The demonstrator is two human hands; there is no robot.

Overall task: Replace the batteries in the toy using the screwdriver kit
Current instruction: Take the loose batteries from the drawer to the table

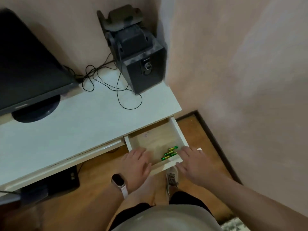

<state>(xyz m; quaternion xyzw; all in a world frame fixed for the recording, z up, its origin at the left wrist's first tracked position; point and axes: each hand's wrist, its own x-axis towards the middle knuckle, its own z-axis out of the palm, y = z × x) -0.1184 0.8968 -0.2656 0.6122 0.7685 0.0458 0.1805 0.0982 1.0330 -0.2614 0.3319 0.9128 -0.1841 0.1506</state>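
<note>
Dim, warm room light, soft and even, with no hard shadows. The white desk (83,127) is the brightest surface; the wall (241,64) at 2 o'clock carries a pale, blotchy sheen. The monitor (25,64) at 10 o'clock sinks to near black (no detail in it). The left hand (136,162) and right hand (195,164) near 6 o'clock are smeared by blur. Straight edges bow toward the borders.

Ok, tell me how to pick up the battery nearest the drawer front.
Pinch that battery across its middle, coming straight down from above. It lies flat on the drawer floor, so only its long round sides are free. The right hand is probably closest.
</note>
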